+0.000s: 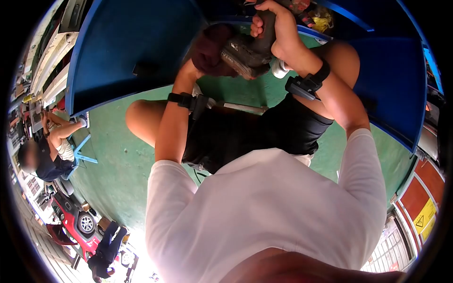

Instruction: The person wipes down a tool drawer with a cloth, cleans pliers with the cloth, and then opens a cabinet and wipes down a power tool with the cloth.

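My right hand point(278, 23) is wrapped around the handle of a dark cordless power tool point(269, 35), near the top of the view. The tool's blocky base point(240, 56) points down toward my left. A dark maroon cloth point(212, 49) is in my left hand point(192, 70), pressed against the side of that base. Most of the left hand's fingers are hidden by the cloth. The upper end of the tool runs out at the top edge, so its exact kind cannot be made out.
Blue cabinet doors point(132, 52) stand open on both sides of me. Red-and-black items and a yellow bundle point(323, 21) lie inside. A white cylinder point(279, 70) is below my right wrist. At left, a person sits on a blue stool point(84, 152); another stands by a red vehicle point(78, 224).
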A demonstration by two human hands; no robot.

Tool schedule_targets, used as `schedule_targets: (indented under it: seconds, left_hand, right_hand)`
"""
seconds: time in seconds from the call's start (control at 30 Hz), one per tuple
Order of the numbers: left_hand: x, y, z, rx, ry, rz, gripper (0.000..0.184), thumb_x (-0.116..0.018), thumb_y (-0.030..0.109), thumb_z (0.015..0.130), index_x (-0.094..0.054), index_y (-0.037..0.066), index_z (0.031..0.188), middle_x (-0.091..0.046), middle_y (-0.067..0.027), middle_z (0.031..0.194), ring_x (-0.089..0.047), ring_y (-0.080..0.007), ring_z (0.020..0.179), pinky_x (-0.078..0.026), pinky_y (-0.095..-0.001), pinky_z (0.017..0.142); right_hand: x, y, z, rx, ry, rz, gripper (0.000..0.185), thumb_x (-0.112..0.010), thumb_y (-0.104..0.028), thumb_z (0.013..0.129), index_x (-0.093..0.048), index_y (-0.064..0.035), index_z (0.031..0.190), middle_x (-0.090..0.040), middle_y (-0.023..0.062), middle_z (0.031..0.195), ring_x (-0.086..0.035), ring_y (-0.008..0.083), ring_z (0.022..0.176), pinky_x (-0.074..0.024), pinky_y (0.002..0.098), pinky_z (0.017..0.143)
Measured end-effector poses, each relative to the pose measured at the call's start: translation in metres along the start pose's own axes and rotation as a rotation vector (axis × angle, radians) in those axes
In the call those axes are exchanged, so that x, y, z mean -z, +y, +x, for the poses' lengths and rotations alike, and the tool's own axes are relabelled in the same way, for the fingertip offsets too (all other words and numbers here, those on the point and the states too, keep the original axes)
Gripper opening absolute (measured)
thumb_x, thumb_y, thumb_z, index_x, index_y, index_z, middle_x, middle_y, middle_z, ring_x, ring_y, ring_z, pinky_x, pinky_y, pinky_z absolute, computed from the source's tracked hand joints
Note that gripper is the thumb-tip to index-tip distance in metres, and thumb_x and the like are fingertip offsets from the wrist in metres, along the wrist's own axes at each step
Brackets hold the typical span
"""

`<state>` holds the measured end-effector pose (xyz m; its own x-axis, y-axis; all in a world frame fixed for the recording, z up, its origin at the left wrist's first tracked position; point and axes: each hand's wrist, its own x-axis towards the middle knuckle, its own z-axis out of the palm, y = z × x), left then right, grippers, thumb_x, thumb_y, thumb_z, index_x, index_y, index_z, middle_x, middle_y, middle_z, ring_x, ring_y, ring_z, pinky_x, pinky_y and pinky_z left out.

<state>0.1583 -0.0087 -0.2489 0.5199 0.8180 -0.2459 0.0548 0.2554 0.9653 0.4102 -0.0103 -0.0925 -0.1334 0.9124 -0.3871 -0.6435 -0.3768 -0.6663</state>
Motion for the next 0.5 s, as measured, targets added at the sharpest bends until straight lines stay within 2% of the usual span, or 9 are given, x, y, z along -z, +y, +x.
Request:
schedule_targets:
  seconds: [0.07,0.13,0.23,0.43,0.47,0.5]
  left_hand:
    - [0.004,-0.007,0.005,-0.276,-0.119,0.417,0.042,-0.052,0.018,0.102,-0.049,0.002,0.141,-0.056,-0.0112,0.137,-0.054,-0.0178,0.124,-0.047,-0.0296,0.103]
    - [0.004,-0.010,0.011,-0.415,-0.173,0.625,0.042,-0.052,0.017,0.102,-0.048,0.003,0.141,-0.056,-0.0107,0.137,-0.054,-0.0173,0.124,-0.047,-0.0289,0.104]
    - [0.002,-0.016,0.025,-0.537,-0.034,0.301,0.039,-0.051,0.019,0.103,-0.050,0.004,0.139,-0.057,-0.0093,0.135,-0.055,-0.0163,0.121,-0.048,-0.0296,0.102]
    - [0.004,-0.019,0.025,-0.357,0.130,0.396,0.033,-0.052,0.017,0.104,-0.052,0.005,0.135,-0.060,-0.0072,0.128,-0.062,-0.0169,0.110,-0.054,-0.0310,0.091]
    - [-0.001,-0.010,0.021,-0.408,0.192,0.689,0.035,-0.057,0.014,0.101,-0.052,0.004,0.134,-0.061,-0.0077,0.128,-0.062,-0.0162,0.108,-0.054,-0.0302,0.089]
    - [-0.012,0.004,0.014,-0.426,0.208,0.837,0.036,-0.059,0.013,0.099,-0.053,0.004,0.134,-0.061,-0.0079,0.127,-0.063,-0.0159,0.108,-0.054,-0.0297,0.089]
  right_hand:
    - [0.001,-0.001,-0.002,-0.034,-0.031,0.028,0.028,-0.057,-0.018,0.090,-0.062,-0.0075,0.116,-0.052,0.0055,0.060,-0.051,0.0175,0.054,-0.0437,0.0307,0.054]
    - [0.004,0.002,-0.002,0.006,-0.068,-0.017,0.030,-0.057,-0.018,0.091,-0.061,-0.0072,0.118,-0.052,0.0055,0.060,-0.051,0.0174,0.054,-0.0435,0.0308,0.053]
    - [0.001,0.001,-0.001,0.066,-0.104,-0.095,0.032,-0.057,-0.017,0.091,-0.060,-0.0062,0.121,-0.052,0.0056,0.060,-0.051,0.0176,0.054,-0.0431,0.0312,0.053]
    - [0.003,0.002,0.003,0.101,-0.064,-0.090,0.033,-0.058,-0.019,0.090,-0.060,-0.0057,0.121,-0.052,0.0061,0.060,-0.050,0.0190,0.050,-0.0426,0.0317,0.052]
    - [0.003,0.003,0.006,0.104,-0.059,-0.078,0.034,-0.058,-0.020,0.090,-0.060,-0.0059,0.121,-0.053,0.0061,0.059,-0.050,0.0192,0.050,-0.0425,0.0316,0.052]
    - [0.003,0.003,0.006,0.083,-0.044,-0.080,0.032,-0.060,-0.022,0.089,-0.061,-0.0079,0.118,-0.052,0.0056,0.060,-0.049,0.0192,0.051,-0.0420,0.0315,0.052]
